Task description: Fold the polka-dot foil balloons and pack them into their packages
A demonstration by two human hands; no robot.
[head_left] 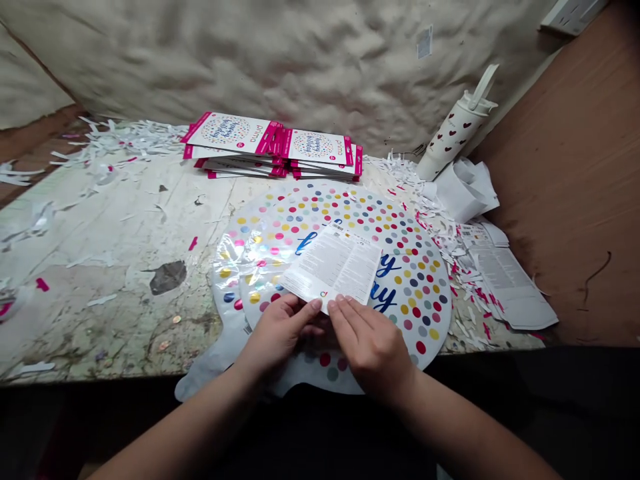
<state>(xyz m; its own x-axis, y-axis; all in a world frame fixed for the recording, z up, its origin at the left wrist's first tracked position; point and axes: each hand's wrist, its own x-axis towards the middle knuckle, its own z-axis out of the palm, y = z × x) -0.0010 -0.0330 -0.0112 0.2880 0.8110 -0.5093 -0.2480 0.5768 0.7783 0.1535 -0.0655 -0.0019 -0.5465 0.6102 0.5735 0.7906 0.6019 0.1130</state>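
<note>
A white printed packet (334, 263), its small-text side up, is held at its near edge between my two hands. My left hand (283, 327) pinches the left part of that edge, thumb on top. My right hand (371, 343) has its fingers pressed together on the right part of the same edge. Under the packet and hands lie flat foil balloons (425, 293) with coloured dots and blue lettering, partly covered by the packet. Their near rim hangs over the table's front edge.
Two stacks of pink-edged packets, the left stack (233, 137) and the right stack (323, 148), stand at the back. A heart-patterned tumbler (453, 137) leans by the right wall. Paper scraps (137, 137) litter the table (120, 220); printed sheets (510, 280) lie at right.
</note>
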